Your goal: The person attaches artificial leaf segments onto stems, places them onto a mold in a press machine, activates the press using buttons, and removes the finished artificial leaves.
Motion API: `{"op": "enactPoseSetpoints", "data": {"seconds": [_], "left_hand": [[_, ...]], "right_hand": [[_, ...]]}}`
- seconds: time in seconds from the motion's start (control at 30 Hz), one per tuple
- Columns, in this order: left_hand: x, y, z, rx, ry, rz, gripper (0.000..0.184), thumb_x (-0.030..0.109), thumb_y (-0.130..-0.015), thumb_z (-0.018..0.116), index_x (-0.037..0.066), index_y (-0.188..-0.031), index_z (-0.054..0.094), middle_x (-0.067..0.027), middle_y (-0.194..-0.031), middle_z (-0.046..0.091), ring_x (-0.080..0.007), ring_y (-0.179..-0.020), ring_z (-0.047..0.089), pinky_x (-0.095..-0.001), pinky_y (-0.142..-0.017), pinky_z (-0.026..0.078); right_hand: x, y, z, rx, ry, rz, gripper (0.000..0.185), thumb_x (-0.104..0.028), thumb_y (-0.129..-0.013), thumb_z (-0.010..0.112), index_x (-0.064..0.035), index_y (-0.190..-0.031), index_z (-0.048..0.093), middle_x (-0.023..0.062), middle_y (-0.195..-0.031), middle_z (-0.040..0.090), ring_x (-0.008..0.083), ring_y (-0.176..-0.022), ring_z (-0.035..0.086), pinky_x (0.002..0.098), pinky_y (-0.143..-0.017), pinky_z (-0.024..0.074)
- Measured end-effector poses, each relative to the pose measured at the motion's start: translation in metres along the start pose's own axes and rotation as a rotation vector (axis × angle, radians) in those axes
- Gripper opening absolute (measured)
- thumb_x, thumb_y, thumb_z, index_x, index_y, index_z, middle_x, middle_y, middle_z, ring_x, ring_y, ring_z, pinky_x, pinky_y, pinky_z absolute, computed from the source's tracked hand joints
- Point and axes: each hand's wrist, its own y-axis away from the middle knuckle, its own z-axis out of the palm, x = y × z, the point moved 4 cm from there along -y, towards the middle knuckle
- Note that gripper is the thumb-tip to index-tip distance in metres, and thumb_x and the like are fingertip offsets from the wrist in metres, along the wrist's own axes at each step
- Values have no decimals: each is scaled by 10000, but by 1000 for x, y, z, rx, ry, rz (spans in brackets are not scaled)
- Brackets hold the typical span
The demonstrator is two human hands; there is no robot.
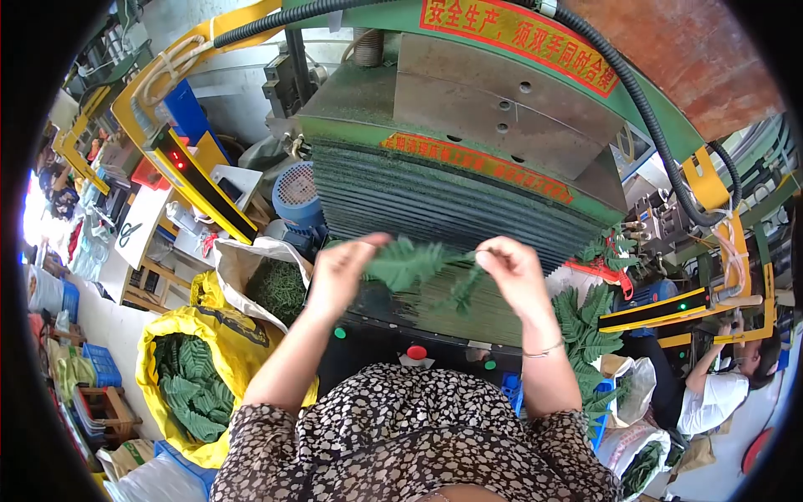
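A green artificial fern leaf point(406, 264) spans the space between my two hands, above the front of the press bed. My left hand point(339, 274), slightly blurred, is closed with its fingertips at the leaf's left edge. On the other side my right hand point(513, 272) pinches, between thumb and forefinger, a thin green strip point(462, 294) that dangles beside the leaf. Whether the strip is still joined to the leaf I cannot tell. Behind both hands stands the green press point(468, 188) with its ridged dark plates.
Left stand a yellow sack point(149, 376) of fern leaves and a white sack point(224, 259) of green scraps. A red button point(416, 352) sits on the black front panel. More leaves point(585, 335) hang at right. Yellow light-barrier posts point(201, 186) flank the press. A person point(711, 397) sits far right.
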Motion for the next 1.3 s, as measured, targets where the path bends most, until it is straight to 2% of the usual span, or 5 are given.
{"op": "enactPoseSetpoints", "data": {"seconds": [0.13,0.3,0.6,0.73,1.3], "left_hand": [[10,-12,-58,279,137,105,298,198,-1038,499,-18,-1081,698,-71,-993,719,-150,-937,649,-311,-982,441],[78,-14,-8,-87,-464,130,228,196,-993,571,23,-1040,712,-91,-842,700,-164,-709,619,-306,-696,507],[101,-44,122,-564,-1051,732,252,354,-789,722,105,-752,710,-79,-650,649,-277,-723,654,-415,-788,430],[134,-94,107,-174,-1182,884,268,342,-806,694,111,-669,700,-87,-663,667,-256,-699,661,-411,-750,423],[49,-267,69,152,-1331,322,394,468,-857,672,81,-895,737,-96,-918,724,-266,-927,674,-446,-895,413]], "right_hand": [[-25,3,-35,-39,44,66,38,-61,-911,682,-25,-922,672,-74,-780,579,-3,-686,453,171,-622,369],[-49,-8,-38,-216,320,67,74,-86,-897,704,-17,-881,684,-98,-697,536,-10,-602,384,199,-525,301],[-87,-19,-30,-257,516,-62,108,-105,-849,715,-6,-886,694,39,-673,619,82,-547,498,264,-506,384],[-109,-29,-65,11,489,-42,96,-49,-870,690,8,-943,669,5,-691,634,32,-599,575,211,-522,440],[-51,-207,-91,152,1149,-445,205,-153,-911,650,-51,-1088,664,79,-1019,693,189,-930,656,323,-802,518]]}}
